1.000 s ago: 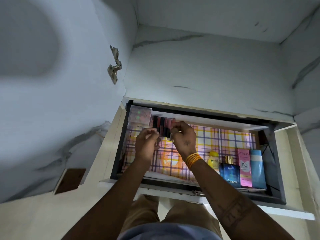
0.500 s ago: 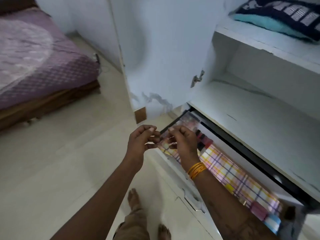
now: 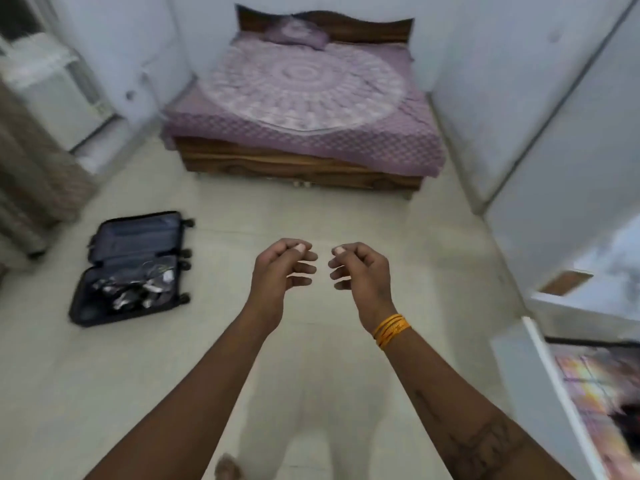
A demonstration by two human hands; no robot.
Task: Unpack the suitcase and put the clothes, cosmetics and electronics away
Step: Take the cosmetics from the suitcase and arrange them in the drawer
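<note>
A: Which step is in hand here?

B: I'd judge it the trip between loads. The left hand [image 3: 282,271] and the right hand [image 3: 360,271] hang in front of the body over the pale tiled floor [image 3: 433,258], side by side but apart, fingers loosely curled with gaps between them, and nothing in either.

A: So where is the thing they're unpacking?

B: The dark navy hard-shell suitcase with small black wheels [image 3: 130,268] lies open flat on the floor, well to the left of the hands, near a brownish curtain [image 3: 31,188]. The far half shows only its blue-grey lining. The near half holds a tangle of dark and silvery things, probably cables and small electronics, though it's too blurred to name them.

A: And the next move?

B: As I read it, walk left, bend to that near half and pick up a handful. A loose tangle may trail or snag, so both hands would help.

A: Any other container in view?

B: At the right edge, a white pull-out drawer [image 3: 540,379] stands open with a pink and yellow checked liner; what lies in it is smeared. The wooden bed with a purple patterned cover [image 3: 304,109] stands beyond
</note>
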